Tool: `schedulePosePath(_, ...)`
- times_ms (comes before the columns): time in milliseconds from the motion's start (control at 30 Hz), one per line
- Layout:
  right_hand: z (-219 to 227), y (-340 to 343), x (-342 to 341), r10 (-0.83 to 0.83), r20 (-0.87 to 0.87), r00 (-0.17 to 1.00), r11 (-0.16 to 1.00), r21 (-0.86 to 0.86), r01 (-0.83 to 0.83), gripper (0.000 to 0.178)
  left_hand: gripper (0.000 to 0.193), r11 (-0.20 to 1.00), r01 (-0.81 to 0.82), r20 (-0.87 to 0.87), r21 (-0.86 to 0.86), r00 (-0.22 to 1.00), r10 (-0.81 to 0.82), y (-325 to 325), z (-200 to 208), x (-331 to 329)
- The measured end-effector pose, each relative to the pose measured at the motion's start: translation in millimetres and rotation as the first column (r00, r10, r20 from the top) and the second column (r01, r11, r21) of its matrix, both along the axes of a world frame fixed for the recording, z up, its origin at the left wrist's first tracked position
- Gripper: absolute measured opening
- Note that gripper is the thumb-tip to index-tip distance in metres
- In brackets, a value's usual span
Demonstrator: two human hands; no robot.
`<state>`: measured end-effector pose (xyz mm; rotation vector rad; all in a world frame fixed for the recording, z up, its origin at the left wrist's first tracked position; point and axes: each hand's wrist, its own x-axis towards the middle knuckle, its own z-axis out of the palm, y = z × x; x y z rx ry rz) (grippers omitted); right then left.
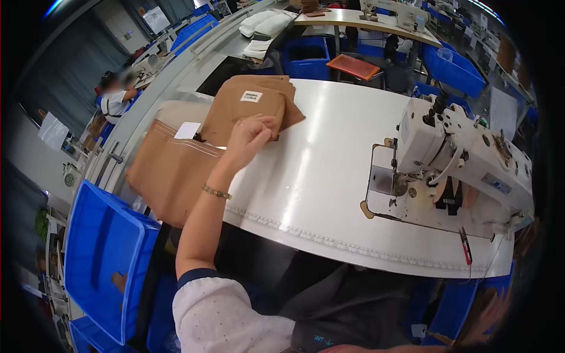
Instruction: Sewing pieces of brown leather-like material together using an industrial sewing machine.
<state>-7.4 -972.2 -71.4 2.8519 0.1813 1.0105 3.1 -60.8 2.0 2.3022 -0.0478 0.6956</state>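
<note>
Pinching the corner of a tan fabric piece, our left hand reaches out across the white desk, its grip closed on the cloth's near edge. That piece lies on top of a small stack of like pieces at the far left of the desk, with a white label sewn on its face. Beside it, a larger tan piece drapes over the desk's left edge above a blue bin. We judge the step to be picking one piece off the stack; the next move would call for lifting it clear and carrying it right to the sewing machine. Our right hand shows only as a blur at the lower right edge, so we cannot tell its grip.
</note>
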Motion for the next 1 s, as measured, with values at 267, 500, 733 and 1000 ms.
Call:
schedulePosePath(267,47,402,18,0.889,-0.22,0.402,0.456,0.353,-0.817,0.037,0.018,0.944,0.313,-0.353,0.104,0.899,-0.259,-165,-30,-85)
schedulePosePath(500,32,516,22,0.921,-0.289,0.262,0.365,0.406,-0.838,0.057,0.018,0.795,-0.478,-0.013,0.373,0.854,0.52,-27,-15,-121)
schedulePosePath(733,16,485,38,0.951,-0.241,0.196,0.29,0.463,-0.838,0.046,0.015,0.813,-0.558,-0.424,-0.166,0.785,0.452,79,-35,-174)
schedulePosePath(1000,28,494,28,0.874,-0.343,0.344,0.461,0.368,-0.807,0.059,0.017,0.622,-0.46,-0.283,-0.634,0.886,0.367,96,-21,-186)
